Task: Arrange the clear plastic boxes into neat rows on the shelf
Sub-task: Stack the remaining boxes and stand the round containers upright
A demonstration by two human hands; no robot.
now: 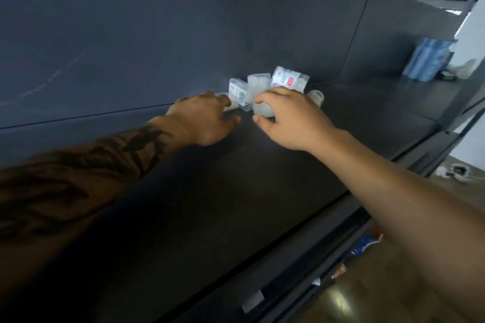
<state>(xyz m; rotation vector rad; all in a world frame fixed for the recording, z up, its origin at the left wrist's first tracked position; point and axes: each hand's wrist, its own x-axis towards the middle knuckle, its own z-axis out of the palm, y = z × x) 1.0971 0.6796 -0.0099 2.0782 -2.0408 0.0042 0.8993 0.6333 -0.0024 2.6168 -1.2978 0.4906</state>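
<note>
Several small clear plastic boxes cluster against the back wall of the dark shelf (262, 191). One labelled box (238, 92) stands at the left, a plain one (258, 82) in the middle, a taller labelled one (288, 78) at the right. My left hand (207, 118) lies flat beside the left box, its fingertips on a flat clear piece (228, 107) there. My right hand (291, 119) curls over a clear box (262, 110) at the front of the cluster, thumb and fingers around it. Another clear piece (317, 97) pokes out behind my right hand.
A stack of blue-tinted items (427, 59) stands far right on the shelf. The shelf's front edge (301, 252) runs diagonally, with a price-tag clip (252, 301) on it. Coloured packages (367, 244) show on a lower level. A white object (458, 172) lies on the floor.
</note>
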